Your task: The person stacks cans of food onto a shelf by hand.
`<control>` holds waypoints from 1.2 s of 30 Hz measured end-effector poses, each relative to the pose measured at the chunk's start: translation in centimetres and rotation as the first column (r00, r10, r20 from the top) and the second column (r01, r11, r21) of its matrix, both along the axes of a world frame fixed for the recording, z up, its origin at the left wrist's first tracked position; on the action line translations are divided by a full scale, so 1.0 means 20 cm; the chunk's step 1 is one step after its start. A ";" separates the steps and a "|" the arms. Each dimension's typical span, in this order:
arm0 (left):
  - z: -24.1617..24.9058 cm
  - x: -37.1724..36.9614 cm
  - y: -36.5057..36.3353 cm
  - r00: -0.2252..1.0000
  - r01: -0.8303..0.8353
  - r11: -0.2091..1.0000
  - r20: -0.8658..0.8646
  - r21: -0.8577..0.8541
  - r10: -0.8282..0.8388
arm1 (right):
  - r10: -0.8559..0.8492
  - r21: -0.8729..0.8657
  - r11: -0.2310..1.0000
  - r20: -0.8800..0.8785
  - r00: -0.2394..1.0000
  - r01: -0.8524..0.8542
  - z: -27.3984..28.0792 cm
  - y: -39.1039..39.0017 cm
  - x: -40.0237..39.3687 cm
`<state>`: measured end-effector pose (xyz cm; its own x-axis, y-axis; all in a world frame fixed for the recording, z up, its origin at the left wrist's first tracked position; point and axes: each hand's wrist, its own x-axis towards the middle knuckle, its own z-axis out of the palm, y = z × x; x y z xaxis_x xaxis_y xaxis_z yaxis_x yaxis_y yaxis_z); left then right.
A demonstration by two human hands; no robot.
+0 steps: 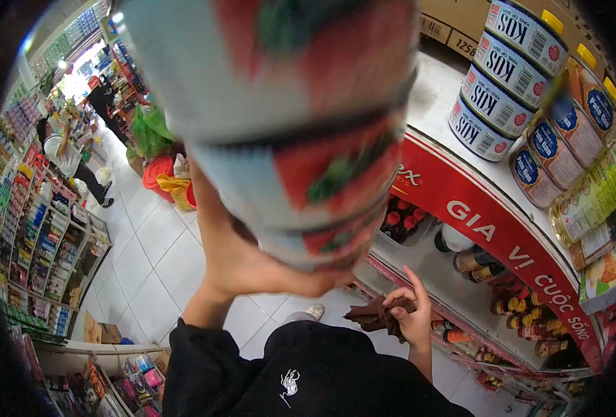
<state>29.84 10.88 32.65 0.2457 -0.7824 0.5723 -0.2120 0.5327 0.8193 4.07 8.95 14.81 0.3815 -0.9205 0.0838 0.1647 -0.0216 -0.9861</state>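
Overhead, the left hand (252,267) props a stack of cans (301,118) while the right hand (409,313) clutches a brown cloth (374,314).

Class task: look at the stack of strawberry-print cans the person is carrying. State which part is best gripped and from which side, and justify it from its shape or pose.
Grip the bottom can of the stack of cans from below, palm under its base, as the left hand does. The cans sit loosely one on another in a tall column, so only support under the base carries them all. The right hand holds a brown cloth.
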 end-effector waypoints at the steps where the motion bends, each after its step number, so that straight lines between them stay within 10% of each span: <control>1: 0.05 -0.02 -0.06 0.999 0.022 0.997 -0.035 -0.081 -0.025 | -0.041 -0.001 0.999 -0.029 0.999 0.041 -0.03 0.01 -0.01; 6: 0.19 -0.13 -0.40 0.973 0.201 0.873 -0.010 -0.444 -0.229 | -0.201 -0.015 0.979 -0.181 0.963 0.202 -0.04 0.06 -0.07; 12: 0.32 -0.27 -0.52 0.934 0.259 0.901 -0.146 -0.348 -0.325 | -0.266 -0.027 0.964 -0.177 0.947 0.266 -0.06 0.10 -0.12; 20: 0.20 -0.33 -0.64 0.964 -0.081 0.905 0.200 -0.418 0.178 | -0.309 0.035 0.946 -0.201 0.930 0.322 -0.07 0.11 -0.15; 36: 0.14 -0.22 -0.53 0.831 -0.341 0.890 0.345 -0.304 0.436 | -0.264 0.065 0.954 -0.272 0.925 0.292 -0.15 0.04 -0.10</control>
